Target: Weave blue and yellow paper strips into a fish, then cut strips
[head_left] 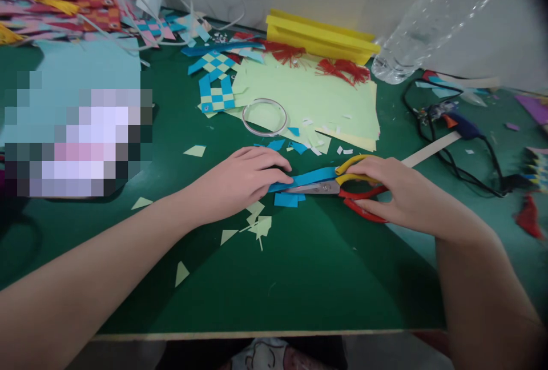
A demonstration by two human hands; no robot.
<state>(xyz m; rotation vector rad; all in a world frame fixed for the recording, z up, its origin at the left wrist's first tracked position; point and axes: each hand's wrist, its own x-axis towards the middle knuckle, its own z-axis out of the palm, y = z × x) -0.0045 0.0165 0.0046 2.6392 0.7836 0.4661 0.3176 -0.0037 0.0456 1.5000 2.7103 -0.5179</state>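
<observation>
A green tabletop (299,278) is seen from above, littered with paper offcuts. At its centre a blue paper strip (310,177) is pinned flat under the curled fingers of the left hand (240,181), which is closed down onto the strip's left end. The right hand (406,196) is wrapped around the handles of a pair of scissors (342,190), one handle yellow, the other red, with fingers through or over the loops; the steel blades are pointed left, lying just beneath the strip and nearly closed. The step in hand is judged to be a trimming cut on the blue strip. For a further cut, the blades would need to be opened and the strip fed between them while it is held steady.

Behind the hands lie pale green paper sheets (317,101), a clear tape ring (264,117), woven blue-and-green paper pieces (216,81), red tassels (342,70), a yellow paper stack (319,36), a clear plastic bottle (432,21) and a glue gun (460,121) with black cable. A blurred patch covers the left side. No brand, label or writing can be read anywhere
</observation>
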